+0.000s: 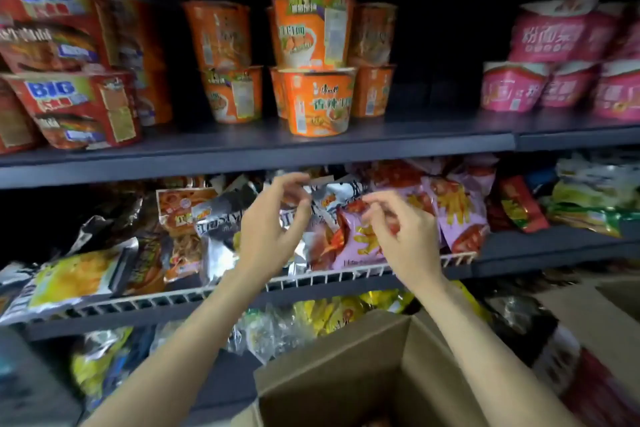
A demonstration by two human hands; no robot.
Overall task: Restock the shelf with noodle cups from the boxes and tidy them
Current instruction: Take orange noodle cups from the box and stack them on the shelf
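- While both hands hover below the shelf (256,146), the left hand (273,222) hangs loosely curled, empty.
- Right hand (398,229): likewise, beside it.
- Orange cups (317,100) stand stacked on the shelf.

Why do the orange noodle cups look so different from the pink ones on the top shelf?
The orange cups are tall and narrow; the pink cups are short and wide. The orange cups stand mid-shelf, one pushed near the front edge, while the pink cups sit at the right end. Both kinds are stacked two high on the same dark shelf.
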